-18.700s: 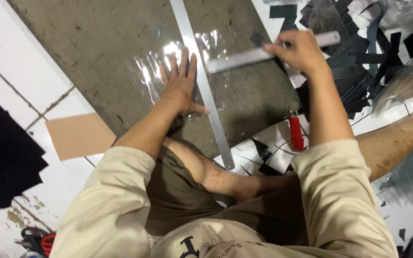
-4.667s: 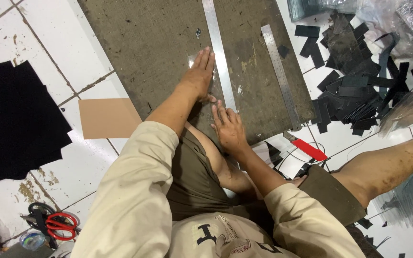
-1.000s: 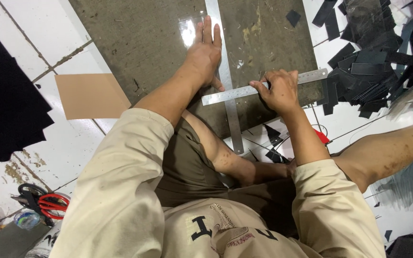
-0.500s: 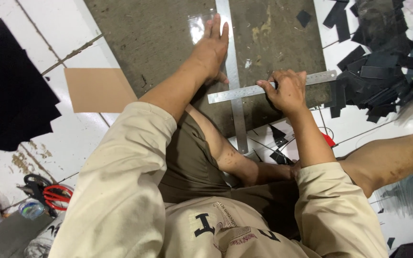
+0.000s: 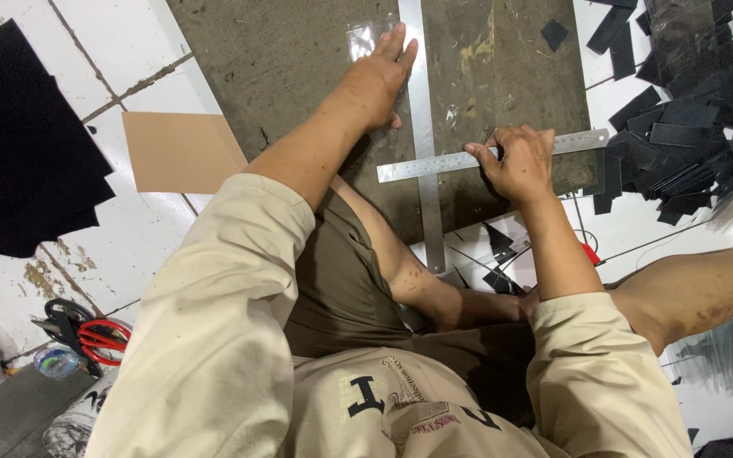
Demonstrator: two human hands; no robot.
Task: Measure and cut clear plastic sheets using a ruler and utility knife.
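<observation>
Steel short ruler (image 5: 434,163) lies crosswise on grey board (image 5: 299,59), right hand (image 5: 515,161) clenched on it. Left hand (image 5: 375,76) flat, fingers spread, beside long ruler (image 5: 422,110) w/ clear film (image 5: 366,38). Black offcuts (image 5: 680,110) piled right, cardboard (image 5: 180,153) & red scissors (image 5: 86,335) left.

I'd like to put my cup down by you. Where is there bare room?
Bare board lies left of the left hand. White tiles are free between the black sheets and the board. Crowded: black offcuts beyond the right hand, and scissors lower left.
</observation>
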